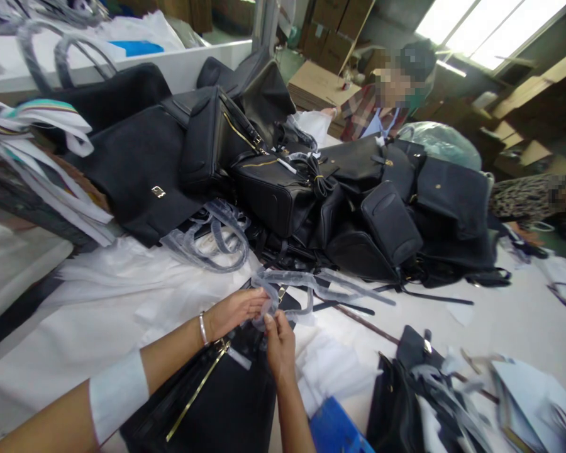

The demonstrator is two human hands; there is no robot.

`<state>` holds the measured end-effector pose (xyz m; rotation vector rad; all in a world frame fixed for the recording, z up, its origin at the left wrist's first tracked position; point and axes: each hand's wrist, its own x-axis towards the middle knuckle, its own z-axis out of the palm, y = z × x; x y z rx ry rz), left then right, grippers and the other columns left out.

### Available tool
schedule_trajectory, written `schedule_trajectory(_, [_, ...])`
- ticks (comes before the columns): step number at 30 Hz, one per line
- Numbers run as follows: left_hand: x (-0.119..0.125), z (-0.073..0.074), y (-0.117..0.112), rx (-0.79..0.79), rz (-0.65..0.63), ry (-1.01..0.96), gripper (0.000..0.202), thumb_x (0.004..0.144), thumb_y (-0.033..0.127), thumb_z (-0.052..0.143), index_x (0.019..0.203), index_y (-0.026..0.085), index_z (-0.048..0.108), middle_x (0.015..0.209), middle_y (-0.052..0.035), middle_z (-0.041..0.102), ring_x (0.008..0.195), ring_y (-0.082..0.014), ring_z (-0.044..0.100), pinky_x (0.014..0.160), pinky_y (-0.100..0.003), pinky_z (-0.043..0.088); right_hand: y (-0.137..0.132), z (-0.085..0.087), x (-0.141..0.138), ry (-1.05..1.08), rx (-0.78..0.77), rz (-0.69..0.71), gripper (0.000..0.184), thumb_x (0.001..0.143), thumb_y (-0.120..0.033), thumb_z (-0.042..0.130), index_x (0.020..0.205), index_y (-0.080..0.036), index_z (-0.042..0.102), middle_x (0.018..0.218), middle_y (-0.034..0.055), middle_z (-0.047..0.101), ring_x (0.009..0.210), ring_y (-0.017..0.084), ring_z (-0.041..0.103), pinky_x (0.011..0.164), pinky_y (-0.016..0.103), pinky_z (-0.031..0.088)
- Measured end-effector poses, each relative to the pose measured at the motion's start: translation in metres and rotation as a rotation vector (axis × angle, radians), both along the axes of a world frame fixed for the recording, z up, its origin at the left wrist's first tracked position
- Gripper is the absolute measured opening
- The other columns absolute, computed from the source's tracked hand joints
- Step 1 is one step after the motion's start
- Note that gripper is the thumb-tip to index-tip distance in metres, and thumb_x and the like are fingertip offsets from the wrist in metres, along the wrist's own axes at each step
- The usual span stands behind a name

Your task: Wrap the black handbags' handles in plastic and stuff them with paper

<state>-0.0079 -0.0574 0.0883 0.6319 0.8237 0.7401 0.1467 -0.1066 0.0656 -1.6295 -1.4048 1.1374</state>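
A black handbag (236, 409) with a gold zipper lies in front of me. Its handle (267, 306) is wrapped in clear plastic film and rises at the top of the bag. My left hand (238, 311), with a silver bangle at the wrist, holds the wrapped handle between its fingers, which are fairly straight; the thumb is hidden. On the near side, my right hand (280, 346) pinches the same handle between thumb and fingers. A small wrapped zipper pull (239, 358) hangs beside the gold zipper.
Several black bags (273, 195) are heaped across the table's far side. White sheets (122, 283) spread at left, and a blue object (337, 428) lies at front right. Another black bag (396, 402) stands at right. A person (372, 113) works across the table.
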Motion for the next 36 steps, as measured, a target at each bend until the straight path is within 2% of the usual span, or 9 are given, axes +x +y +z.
schedule_trajectory(2, [0.008, 0.008, 0.008, -0.131, 0.047, -0.061, 0.042, 0.085, 0.050, 0.050, 0.097, 0.011, 0.064, 0.098, -0.0169, 0.071, 0.092, -0.0235, 0.067, 0.087, -0.037, 0.049, -0.004, -0.002, -0.004, -0.010, -0.013, 0.042, 0.025, 0.092, -0.040, 0.041, 0.087, -0.021, 0.057, 0.076, -0.0015, 0.061, 0.071, 0.016, 0.055, 0.065, 0.024, 0.040])
schedule_trajectory(4, [0.021, 0.011, 0.015, -0.162, 0.124, -0.008, 0.035, 0.084, 0.044, 0.056, 0.094, 0.011, 0.062, 0.087, -0.0146, 0.072, 0.082, -0.0219, 0.069, 0.083, -0.037, 0.051, -0.008, -0.004, -0.007, -0.021, -0.053, 0.086, 0.026, 0.093, -0.040, 0.040, 0.087, -0.021, 0.057, 0.074, -0.0015, 0.061, 0.067, 0.015, 0.055, 0.062, 0.024, 0.040])
schedule_trajectory(7, [0.035, 0.006, 0.018, -0.102, 0.201, 0.072, 0.028, 0.082, 0.035, 0.060, 0.096, 0.011, 0.062, 0.077, -0.0087, 0.070, 0.073, -0.0182, 0.068, 0.080, -0.034, 0.050, -0.013, -0.003, -0.008, -0.037, -0.093, 0.082, 0.028, 0.092, -0.042, 0.039, 0.081, -0.021, 0.055, 0.068, -0.0022, 0.058, 0.061, 0.015, 0.053, 0.058, 0.024, 0.038])
schedule_trajectory(17, [0.047, -0.008, -0.009, -0.014, 0.287, 0.315, 0.032, 0.086, 0.046, 0.048, 0.093, 0.016, 0.056, 0.075, -0.0049, 0.069, 0.071, -0.0167, 0.065, 0.065, -0.026, 0.047, -0.024, -0.008, -0.018, 0.013, -0.108, -0.042, 0.034, 0.093, -0.045, 0.038, 0.073, -0.022, 0.054, 0.062, -0.0021, 0.056, 0.056, 0.016, 0.050, 0.052, 0.026, 0.038])
schedule_trajectory(20, [0.051, -0.009, -0.014, 0.010, 0.286, 0.367, 0.031, 0.086, 0.047, 0.046, 0.089, 0.017, 0.055, 0.075, -0.0048, 0.069, 0.068, -0.0168, 0.064, 0.058, -0.024, 0.045, -0.024, -0.010, -0.018, 0.025, -0.099, -0.074, 0.035, 0.092, -0.044, 0.038, 0.071, -0.021, 0.054, 0.063, -0.0013, 0.056, 0.057, 0.016, 0.050, 0.053, 0.027, 0.038])
schedule_trajectory(23, [0.050, -0.008, -0.016, 0.063, 0.260, 0.397, 0.027, 0.085, 0.044, 0.049, 0.084, 0.018, 0.057, 0.076, -0.0034, 0.068, 0.066, -0.0152, 0.061, 0.059, -0.024, 0.045, -0.023, -0.009, -0.017, 0.053, -0.104, -0.086, 0.034, 0.092, -0.043, 0.038, 0.076, -0.021, 0.059, 0.067, 0.0002, 0.059, 0.063, 0.018, 0.053, 0.056, 0.027, 0.041])
schedule_trajectory(29, [0.042, -0.008, -0.022, 0.098, 0.160, 0.380, 0.031, 0.087, 0.042, 0.047, 0.080, 0.016, 0.062, 0.075, -0.0029, 0.069, 0.053, -0.0115, 0.055, 0.051, -0.022, 0.042, -0.015, -0.009, -0.017, 0.136, -0.048, -0.053, 0.033, 0.092, -0.041, 0.039, 0.087, -0.019, 0.063, 0.096, 0.0057, 0.065, 0.082, 0.019, 0.058, 0.070, 0.029, 0.045])
schedule_trajectory(31, [0.039, -0.008, -0.021, 0.093, 0.137, 0.362, 0.033, 0.087, 0.043, 0.046, 0.083, 0.016, 0.064, 0.076, -0.0035, 0.070, 0.050, -0.0107, 0.054, 0.050, -0.022, 0.042, -0.012, -0.009, -0.017, 0.117, -0.028, -0.047, 0.031, 0.092, -0.041, 0.040, 0.084, -0.019, 0.061, 0.095, 0.0052, 0.065, 0.081, 0.018, 0.057, 0.070, 0.028, 0.044])
schedule_trajectory(36, [0.033, -0.003, -0.005, 0.123, 0.113, 0.286, 0.034, 0.084, 0.044, 0.051, 0.083, 0.014, 0.067, 0.094, -0.0100, 0.073, 0.079, -0.0185, 0.065, 0.070, -0.026, 0.049, -0.006, -0.008, -0.016, -0.001, -0.008, -0.008, 0.028, 0.092, -0.041, 0.042, 0.078, -0.020, 0.055, 0.073, -0.0004, 0.058, 0.066, 0.015, 0.051, 0.061, 0.025, 0.040])
